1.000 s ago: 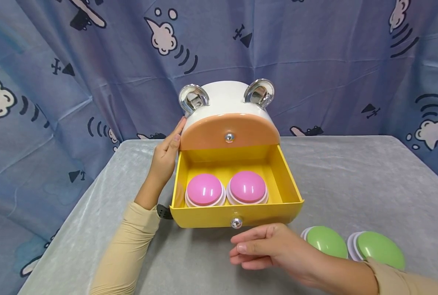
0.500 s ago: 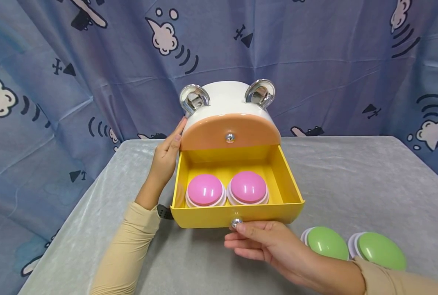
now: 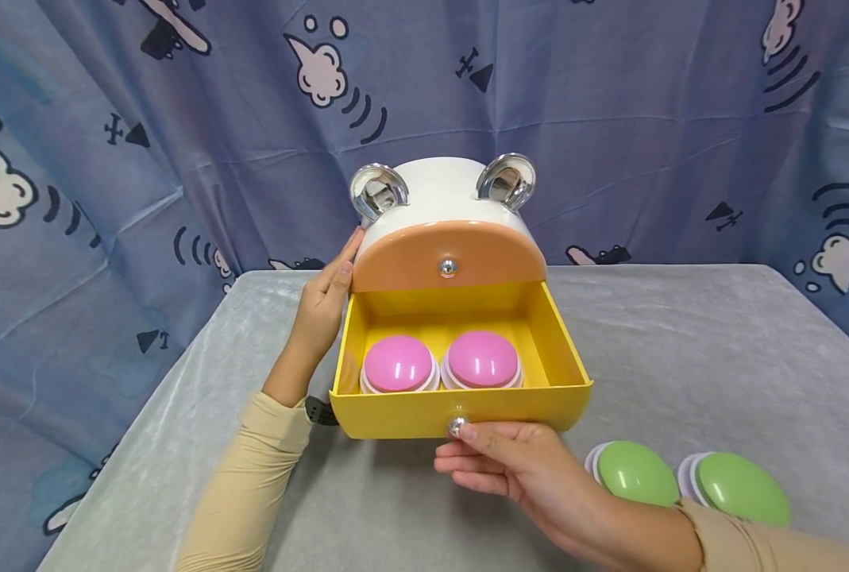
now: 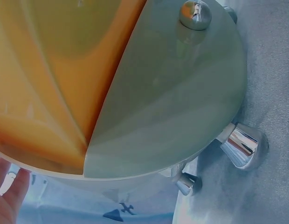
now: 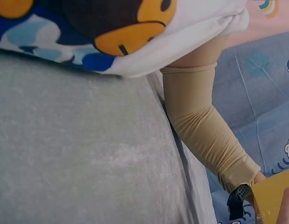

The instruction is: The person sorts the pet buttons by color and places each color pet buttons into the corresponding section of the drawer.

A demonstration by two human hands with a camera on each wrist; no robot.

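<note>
A small drawer cabinet (image 3: 438,187) with a white shell and silver ears stands mid-table. Its yellow drawer (image 3: 549,409) is pulled out below the orange drawer front (image 3: 403,262). Inside, two pink domes (image 3: 398,364) with white bases sit side by side against the drawer's front wall. My left hand (image 3: 322,298) lies along the cabinet's left side, fingers extended. My right hand (image 3: 524,469) pinches the silver knob (image 3: 457,427) of the yellow drawer between thumb and forefinger, the other fingers loosely extended beneath. In the left wrist view, a grey-green lower drawer front (image 4: 168,102) is closed.
Two green domes (image 3: 634,473) with white bases lie on the grey cloth-covered table (image 3: 681,342), right behind my right forearm. Metal feet (image 4: 244,145) lift the cabinet off the table. A printed blue curtain (image 3: 596,159) hangs behind.
My right hand has moved up from just below the yellow drawer and taken hold of its knob. The drawer's front edge has risen slightly. My left hand has stayed in place.
</note>
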